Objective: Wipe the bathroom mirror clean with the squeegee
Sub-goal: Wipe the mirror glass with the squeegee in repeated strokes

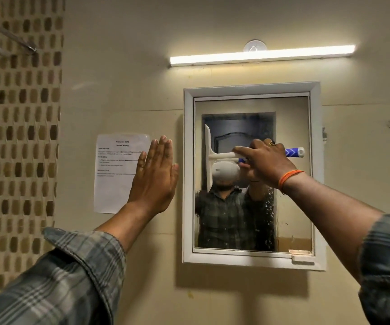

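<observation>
A white-framed bathroom mirror [292, 184] hangs on the beige wall. My right hand [264, 161] grips the blue and white handle of a white squeegee [209, 158]. Its blade stands upright against the glass near the mirror's left side, at mid height. Water drops and streaks show on the lower middle of the glass. My left hand [155, 177] is flat and open, fingers straight, against the wall just left of the mirror frame, partly over a sheet of paper.
A printed paper sheet [114, 174] is taped to the wall left of the mirror. A lit tube light [262, 55] runs above the mirror. A shelf corner with a metal bracket [13, 38] juts out at the top left, above a mosaic tile strip [25, 146].
</observation>
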